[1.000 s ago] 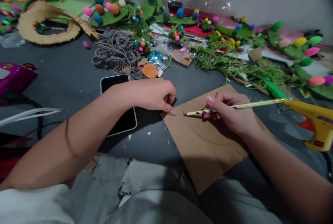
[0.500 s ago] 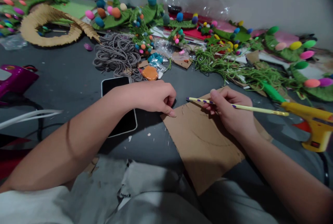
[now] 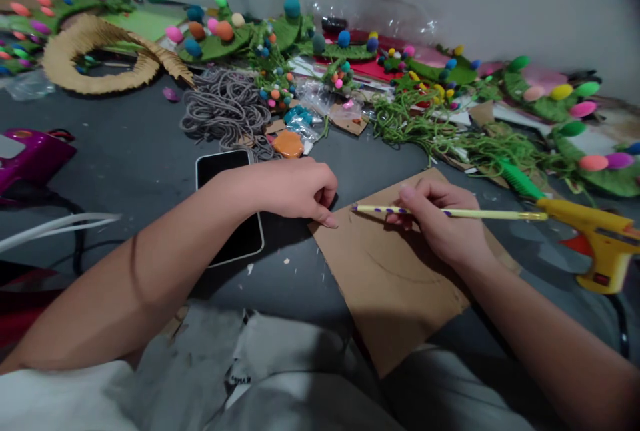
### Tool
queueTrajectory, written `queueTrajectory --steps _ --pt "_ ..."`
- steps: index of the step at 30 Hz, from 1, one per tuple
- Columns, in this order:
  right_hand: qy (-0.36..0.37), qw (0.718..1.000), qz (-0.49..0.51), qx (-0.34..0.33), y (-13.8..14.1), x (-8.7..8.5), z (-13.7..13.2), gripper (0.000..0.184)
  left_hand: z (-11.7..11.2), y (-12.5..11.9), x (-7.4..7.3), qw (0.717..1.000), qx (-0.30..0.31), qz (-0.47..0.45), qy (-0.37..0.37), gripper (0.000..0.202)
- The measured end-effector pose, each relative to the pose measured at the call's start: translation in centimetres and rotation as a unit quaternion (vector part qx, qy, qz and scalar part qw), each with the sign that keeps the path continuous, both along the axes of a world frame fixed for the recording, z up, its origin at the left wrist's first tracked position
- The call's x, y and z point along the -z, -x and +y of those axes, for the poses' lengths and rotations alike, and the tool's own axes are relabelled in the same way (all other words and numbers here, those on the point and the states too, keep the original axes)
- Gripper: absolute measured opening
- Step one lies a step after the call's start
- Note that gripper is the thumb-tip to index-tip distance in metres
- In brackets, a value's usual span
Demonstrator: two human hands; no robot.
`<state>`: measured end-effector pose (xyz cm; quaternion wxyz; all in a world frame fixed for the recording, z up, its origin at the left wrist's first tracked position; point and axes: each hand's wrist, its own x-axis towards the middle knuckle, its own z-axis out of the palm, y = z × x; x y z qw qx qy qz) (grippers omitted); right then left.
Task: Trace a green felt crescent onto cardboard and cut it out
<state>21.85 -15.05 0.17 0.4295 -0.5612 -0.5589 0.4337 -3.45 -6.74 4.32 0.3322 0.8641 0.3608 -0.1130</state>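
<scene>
Grasping the pencil (image 3: 493,214) in the right hand (image 3: 445,224), between thumb and fingers, over the cardboard (image 3: 360,264) on the tabletop (image 3: 130,137). Pointing leftward from that hand, with tip near the cardboard's far-left edge, a little right of the left hand (image 3: 300,187). Touching or just clear of the surface: cannot tell. Tip nearer to the left thumb than to the right palm. Long axis nearly level across the view, blunt end out to the right, beside the nose of the glue gun (image 3: 600,227). Left fingers curled in, thumb at the cardboard's left corner; pinching or only pressing, cannot tell. Cardboard set askew, longer side slanting down rightward, one corner toward the lap.
</scene>
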Motion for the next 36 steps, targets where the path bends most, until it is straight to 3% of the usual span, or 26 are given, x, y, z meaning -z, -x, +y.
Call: queueTrajectory --steps 2,7,9,14,18,22,30,33,36 --pt "0.002 0.999 -0.023 -0.029 0.0 0.0 -0.1 0.046 -0.1 0.0 -0.1 1.000 0.001 0.003 -0.001 0.029" --pt "-0.030 0.997 -0.012 0.069 0.0 0.4 0.2 0.040 -0.1 0.0 0.0 1.000 -0.006 0.000 0.008 0.028" --pt "-0.019 0.997 0.027 0.070 -0.2 0.7 0.3 0.040 0.0 0.0 0.0 1.000 -0.008 0.001 0.008 0.028" --pt "0.035 0.994 0.101 0.021 -1.0 0.2 0.8 0.036 -0.2 0.0 0.0 1.000 -0.004 -0.007 -0.004 0.026" --pt "0.052 0.997 0.022 -0.060 -1.3 -1.1 2.2 0.034 -0.4 -0.2 -0.2 1.000 -0.003 -0.029 -0.008 0.018" --pt "0.018 0.995 -0.012 -0.099 -0.6 -1.5 4.5 0.053 -0.3 -0.3 -0.2 0.999 -0.004 -0.034 -0.022 0.012" --pt "0.079 0.987 0.026 -0.141 1.0 -1.0 7.8 0.063 -0.4 -0.4 0.0 0.998 0.005 -0.043 -0.034 0.008" --pt "0.117 0.979 0.054 -0.157 1.0 -0.9 7.9 0.068 -0.2 -0.2 0.1 0.998 0.011 -0.049 -0.040 0.007" --pt "0.138 0.979 0.069 -0.131 0.8 -0.7 6.2 0.070 0.2 0.3 0.4 0.997 0.005 -0.048 -0.061 0.008"
